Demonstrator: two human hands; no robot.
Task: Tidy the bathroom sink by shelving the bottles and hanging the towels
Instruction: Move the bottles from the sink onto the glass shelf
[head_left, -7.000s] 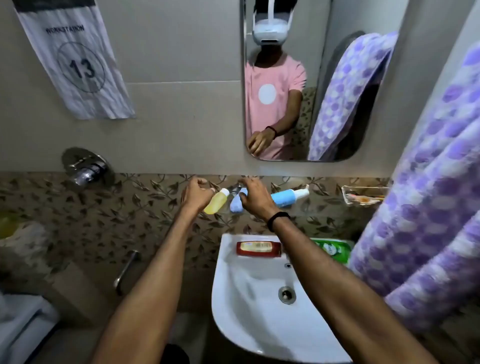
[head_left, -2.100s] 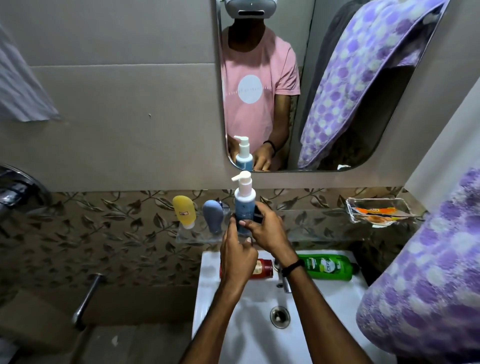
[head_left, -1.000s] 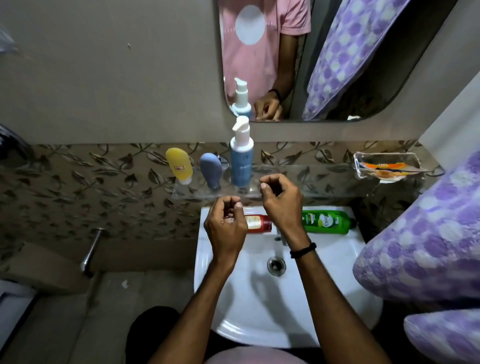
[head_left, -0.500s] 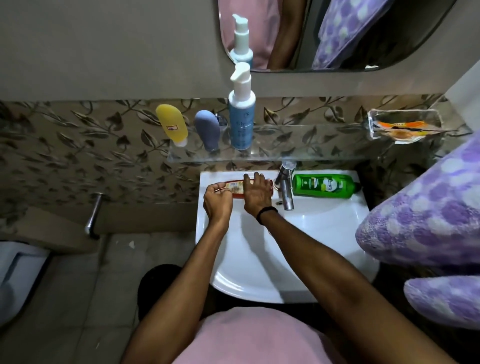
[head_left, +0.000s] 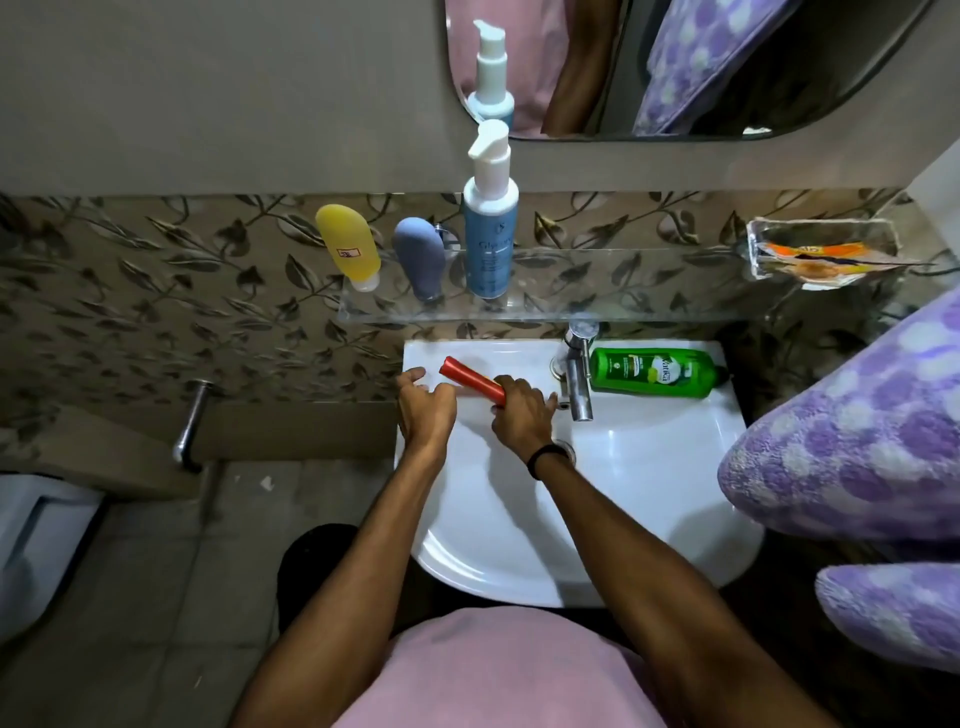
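1. The place is a small bathroom with a leaf-pattern tile band on the wall, a white sink (head_left: 649, 467) below it and a clear glass shelf (head_left: 623, 306) just above the sink's back edge.
2. On the shelf stand three bottles: a yellow bottle (head_left: 349, 253), a grey-blue bottle (head_left: 420, 258) and a blue pump bottle (head_left: 490, 228), all near the left end.
3. The right hand (head_left: 522, 415) is closed around one end of the red bottle (head_left: 470, 380), which is tilted and seems raised from the sink ledge, its far end pointing up-left.
4. The left hand (head_left: 426, 402) is loosely open beside the bottle and holds nothing; its fingers are near the bottle, and I cannot tell if they touch it.
5. The red bottle looks small, slim and light, probably stiff plastic with a smooth skin that can slip if wet. I judge a hold around the middle is safer than at the end.
6. The green bottle (head_left: 655, 371) lies on its side on the ledge, right of the tap (head_left: 577, 371). It looks bigger and heavier, so it needs a full grip around the body.
7. A purple dotted towel (head_left: 852, 431) hangs at the right.
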